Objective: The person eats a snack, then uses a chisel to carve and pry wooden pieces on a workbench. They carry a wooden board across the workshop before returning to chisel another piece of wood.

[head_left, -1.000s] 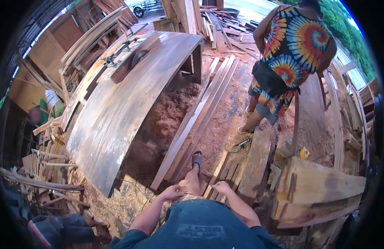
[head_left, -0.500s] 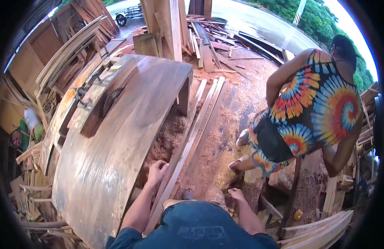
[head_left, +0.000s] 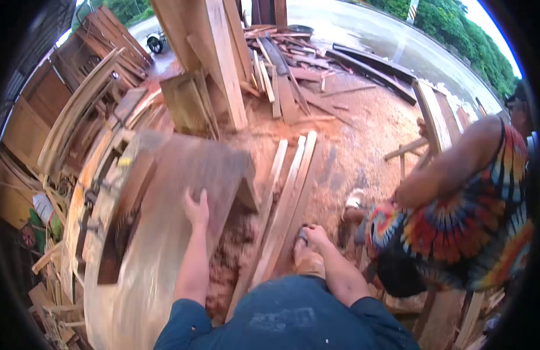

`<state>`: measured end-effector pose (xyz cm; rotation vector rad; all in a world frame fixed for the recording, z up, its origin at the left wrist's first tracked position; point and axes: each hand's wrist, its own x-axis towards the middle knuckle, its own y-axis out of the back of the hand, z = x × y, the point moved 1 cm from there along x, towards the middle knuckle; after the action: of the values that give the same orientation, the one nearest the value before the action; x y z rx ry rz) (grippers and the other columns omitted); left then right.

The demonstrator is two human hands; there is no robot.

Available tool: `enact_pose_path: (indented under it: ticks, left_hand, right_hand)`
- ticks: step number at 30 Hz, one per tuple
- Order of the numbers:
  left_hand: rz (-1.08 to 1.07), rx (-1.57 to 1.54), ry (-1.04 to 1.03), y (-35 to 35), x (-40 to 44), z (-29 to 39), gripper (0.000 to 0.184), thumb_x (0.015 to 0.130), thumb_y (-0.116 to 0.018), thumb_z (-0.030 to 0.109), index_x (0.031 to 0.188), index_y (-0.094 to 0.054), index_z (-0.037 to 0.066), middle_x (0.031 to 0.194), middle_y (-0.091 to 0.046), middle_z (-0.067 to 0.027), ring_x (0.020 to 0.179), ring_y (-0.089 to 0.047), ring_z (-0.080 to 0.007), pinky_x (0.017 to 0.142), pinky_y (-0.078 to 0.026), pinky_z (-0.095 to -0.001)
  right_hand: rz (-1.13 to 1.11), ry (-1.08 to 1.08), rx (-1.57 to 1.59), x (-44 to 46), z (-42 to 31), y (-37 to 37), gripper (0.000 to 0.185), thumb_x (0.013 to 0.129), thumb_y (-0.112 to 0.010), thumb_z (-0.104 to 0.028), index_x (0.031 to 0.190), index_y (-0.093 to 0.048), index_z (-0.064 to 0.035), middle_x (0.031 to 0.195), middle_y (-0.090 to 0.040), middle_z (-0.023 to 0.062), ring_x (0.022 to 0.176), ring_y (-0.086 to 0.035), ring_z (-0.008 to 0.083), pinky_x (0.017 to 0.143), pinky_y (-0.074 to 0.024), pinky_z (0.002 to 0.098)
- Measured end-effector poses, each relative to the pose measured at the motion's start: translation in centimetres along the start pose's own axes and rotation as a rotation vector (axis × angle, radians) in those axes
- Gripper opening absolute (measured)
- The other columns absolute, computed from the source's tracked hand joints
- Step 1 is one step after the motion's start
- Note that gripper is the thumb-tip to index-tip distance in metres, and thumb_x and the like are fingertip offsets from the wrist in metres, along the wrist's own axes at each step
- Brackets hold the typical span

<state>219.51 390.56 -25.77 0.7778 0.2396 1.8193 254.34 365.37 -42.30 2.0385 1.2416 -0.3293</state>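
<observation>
Left hand (head_left: 197, 207) splayed, apparently empty, over broad brown wooden desk (head_left: 159, 251); right hand (head_left: 316, 234) half-curled, contents unclear, near long pale planks (head_left: 286, 201); likely mid-stride, any grasp calls for reaching

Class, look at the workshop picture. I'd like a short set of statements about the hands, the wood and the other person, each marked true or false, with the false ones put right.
1. The left hand is over the table. True.
2. The right hand is over the table too. False: it is apart from the table, to the right of the long boards.
3. The long boards lie on the floor beside the table. True.
4. The other person is at the left of the picture. False: that person is at the right.
5. The other person's top is plain white. False: it has a multicoloured pattern.
6. Pieces of wood lie heaped beyond the table. True.
</observation>
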Motion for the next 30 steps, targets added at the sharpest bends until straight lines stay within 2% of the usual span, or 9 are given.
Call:
enact_pose_path:
  ticks: [1,2,5,9,15,20,24,27,30]
  left_hand:
    - [-0.038,0.062,-0.036,-1.2,0.9,0.2,0.055,0.091,-0.071,0.030,0.132,-0.053,-0.003,0.134,-0.055,-0.0236,0.124,-0.054,-0.0374,0.106,-0.042,-0.0441]
    - [-0.099,0.140,-0.051,-0.9,0.3,0.0,0.061,0.090,-0.072,0.033,0.134,-0.051,-0.003,0.136,-0.053,-0.0239,0.126,-0.052,-0.0388,0.108,-0.041,-0.0449]
    - [-0.070,0.179,0.015,-0.7,0.3,0.3,0.064,0.091,-0.069,0.036,0.138,-0.048,-0.003,0.136,-0.052,-0.0251,0.129,-0.048,-0.0404,0.110,-0.037,-0.0464]
    - [-0.114,0.238,-0.053,-1.7,1.0,-0.6,0.065,0.094,-0.062,0.040,0.142,-0.045,0.000,0.139,-0.049,-0.0263,0.130,-0.045,-0.0435,0.112,-0.035,-0.0494]
    - [-0.335,0.471,0.058,-1.4,1.0,1.4,0.080,0.087,-0.062,0.044,0.149,-0.035,0.001,0.150,-0.037,-0.0242,0.137,-0.034,-0.0436,0.116,-0.024,-0.0542]
    - [-0.595,0.622,0.090,-1.9,2.6,4.2,0.087,0.083,-0.065,0.048,0.149,-0.034,0.001,0.156,-0.025,-0.0268,0.140,-0.026,-0.0482,0.114,-0.022,-0.0612]
    - [-0.679,0.715,0.123,-2.4,2.2,1.9,0.093,0.082,-0.065,0.055,0.149,-0.034,0.000,0.157,-0.021,-0.0296,0.140,-0.023,-0.0519,0.112,-0.019,-0.0665]
    - [-0.760,0.780,0.180,-2.4,1.5,0.8,0.094,0.086,-0.058,0.063,0.149,-0.033,-0.001,0.159,-0.017,-0.0307,0.143,-0.019,-0.0523,0.113,-0.017,-0.0673]
    - [-0.799,1.030,0.094,-3.1,-0.3,0.1,0.099,0.089,-0.047,0.073,0.149,-0.033,-0.005,0.161,-0.013,-0.0326,0.147,-0.015,-0.0530,0.114,-0.016,-0.0684]
  right_hand:
    - [0.040,0.043,-0.095,4.7,-1.9,0.5,0.043,0.085,-0.067,-0.036,0.113,-0.074,-0.0039,0.107,-0.075,0.0171,0.101,-0.071,0.0323,0.090,-0.0549,0.0390]
    - [0.013,0.114,-0.108,8.8,-2.8,1.2,0.041,0.085,-0.067,-0.037,0.112,-0.075,-0.0066,0.105,-0.075,0.0162,0.103,-0.071,0.0307,0.092,-0.0550,0.0382]
    - [0.083,0.167,0.015,11.4,-10.2,5.3,0.034,0.089,-0.069,-0.024,0.114,-0.072,-0.0020,0.090,-0.074,0.0093,0.075,-0.068,0.0158,0.069,-0.0547,0.0309]
    - [-0.005,0.178,0.130,14.5,-19.5,10.1,0.034,0.092,-0.066,-0.023,0.115,-0.070,0.0015,0.093,-0.073,0.0093,0.078,-0.069,0.0150,0.065,-0.0531,0.0297]
    - [-0.120,0.105,0.063,20.3,-22.3,14.4,0.036,0.094,-0.064,-0.026,0.119,-0.068,-0.0005,0.102,-0.071,0.0066,0.085,-0.069,0.0162,0.067,-0.0504,0.0261]
    - [0.000,-0.060,0.369,26.6,-28.3,19.1,0.038,0.094,-0.066,-0.025,0.123,-0.064,-0.0012,0.104,-0.070,0.0062,0.089,-0.068,0.0155,0.070,-0.0499,0.0263]
    - [0.063,0.122,0.175,35.6,-38.4,17.1,0.036,0.095,-0.066,-0.025,0.123,-0.066,-0.0035,0.102,-0.072,0.0068,0.086,-0.069,0.0149,0.071,-0.0520,0.0275]
    - [-0.097,0.517,-0.200,40.6,-52.6,10.3,0.033,0.095,-0.066,-0.027,0.119,-0.070,-0.0054,0.099,-0.074,0.0111,0.088,-0.071,0.0177,0.077,-0.0546,0.0311]
    - [-0.409,0.718,-0.506,45.6,-63.9,3.0,0.034,0.094,-0.068,-0.028,0.119,-0.070,-0.0063,0.098,-0.074,0.0175,0.091,-0.073,0.0272,0.081,-0.0558,0.0360]
